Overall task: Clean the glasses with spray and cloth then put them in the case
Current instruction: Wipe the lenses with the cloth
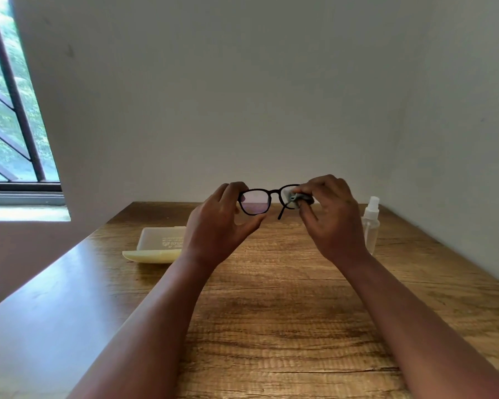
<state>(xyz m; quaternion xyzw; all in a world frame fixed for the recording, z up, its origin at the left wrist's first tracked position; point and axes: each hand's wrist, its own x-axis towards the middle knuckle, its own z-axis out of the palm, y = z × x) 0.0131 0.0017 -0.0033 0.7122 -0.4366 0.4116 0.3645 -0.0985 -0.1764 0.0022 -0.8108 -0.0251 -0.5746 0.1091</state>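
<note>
Glasses (261, 200): black frame, tinted lenses, grey cloth (297, 197) on rt lens.

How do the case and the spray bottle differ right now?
The case is cream, opaque and lies flat and open on the table's left side; the spray bottle is clear, stands upright on the right. The case is low and wide, the spray bottle tall and narrow. Neither of the hands touches them.
</note>
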